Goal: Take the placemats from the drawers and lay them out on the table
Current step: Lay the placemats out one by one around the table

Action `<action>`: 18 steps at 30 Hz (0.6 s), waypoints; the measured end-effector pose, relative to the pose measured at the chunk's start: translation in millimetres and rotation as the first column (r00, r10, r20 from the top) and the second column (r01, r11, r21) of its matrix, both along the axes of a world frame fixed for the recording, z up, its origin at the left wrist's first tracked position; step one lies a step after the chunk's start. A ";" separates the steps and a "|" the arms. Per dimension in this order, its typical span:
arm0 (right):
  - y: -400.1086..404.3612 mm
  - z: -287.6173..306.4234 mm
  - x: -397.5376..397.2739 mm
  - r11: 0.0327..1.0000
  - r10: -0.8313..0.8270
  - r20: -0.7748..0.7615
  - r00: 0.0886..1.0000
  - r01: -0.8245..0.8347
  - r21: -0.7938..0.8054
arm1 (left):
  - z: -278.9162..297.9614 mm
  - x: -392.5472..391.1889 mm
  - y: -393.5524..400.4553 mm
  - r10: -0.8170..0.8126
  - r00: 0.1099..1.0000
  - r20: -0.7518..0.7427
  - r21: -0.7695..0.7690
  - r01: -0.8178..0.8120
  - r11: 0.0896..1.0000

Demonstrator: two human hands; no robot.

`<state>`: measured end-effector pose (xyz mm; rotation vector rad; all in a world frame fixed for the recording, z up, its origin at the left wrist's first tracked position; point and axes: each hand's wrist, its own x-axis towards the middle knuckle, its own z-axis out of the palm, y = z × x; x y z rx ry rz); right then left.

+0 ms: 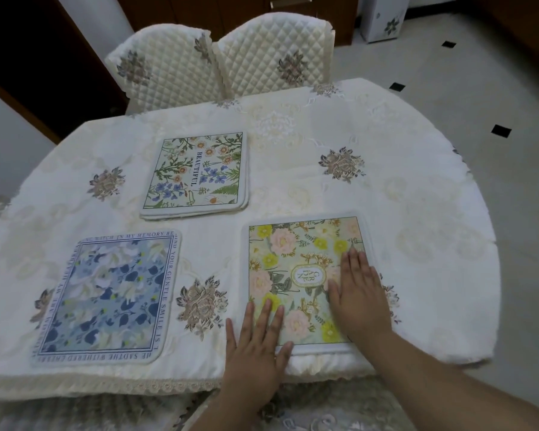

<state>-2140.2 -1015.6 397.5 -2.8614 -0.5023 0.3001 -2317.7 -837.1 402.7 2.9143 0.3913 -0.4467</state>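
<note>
- My left hand (255, 343) lies flat, fingers straight and spread, pressing the near-left corner of the yellow-and-pink placemat (302, 275); no grip is closed round anything.
- My right hand (360, 290) is likewise flat and open-fingered on the mat's right side, palm down.
- That mat sits at the near right of the worktop (417, 188), its front edge close to the worktop's rim.
- The blue placemat (106, 297) lies at the near left, well apart from the one under my hands.
- A stack of placemats (196, 175) waits towards the middle, a green floral one on top; I judge those are not yet laid out.
- Risk: the tablecloth (293, 126) looks loose, so sliding the mat under flat palms could drag and bunch the cloth.
- Risk: pulling towards me could tip the mat's front edge off the rim.
- Risk: lifting one mat from the stack may carry a second with it.
- Two quilted chairs (218, 57) stand tucked against the far edge, beside where far mats would go; they could hamper a reach from that side.
</note>
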 end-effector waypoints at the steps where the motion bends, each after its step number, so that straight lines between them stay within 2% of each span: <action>1: -1.7 -0.4 -1.9 1.000 0.005 0.012 1.000 -0.005 -0.003 | 2.5 6.6 4.3 0.041 0.999 0.013 -0.004 -0.041 0.999; 3: -1.9 -1.7 -1.3 1.000 0.003 0.027 1.000 -0.002 -0.008 | 8.4 30.3 16.8 0.193 0.981 0.015 -0.037 -0.192 0.981; 5: 0.6 -1.3 -1.2 1.000 -0.002 0.031 1.000 0.003 -0.026 | 13.1 63.2 29.1 0.255 0.966 0.032 -0.056 -0.253 0.966; 9: 2.3 -0.1 -1.2 0.999 0.006 0.026 1.000 -0.005 -0.046 | 15.4 134.6 35.4 0.092 0.988 0.122 -0.163 -0.072 0.984; 12: 2.4 -0.1 -0.2 0.998 0.009 0.042 0.999 -0.006 -0.063 | 7.1 171.9 39.8 0.003 0.999 0.054 -0.156 0.005 0.988; 14: 2.2 -0.8 -0.7 0.998 0.011 0.043 0.999 -0.008 -0.066 | 0.8 181.3 48.3 0.020 1.000 0.018 -0.109 -0.018 0.994; 18: 2.1 0.9 -0.5 0.998 0.019 0.019 1.000 -0.018 -0.064 | -2.1 175.4 77.1 0.145 0.987 0.067 -0.091 -0.139 0.986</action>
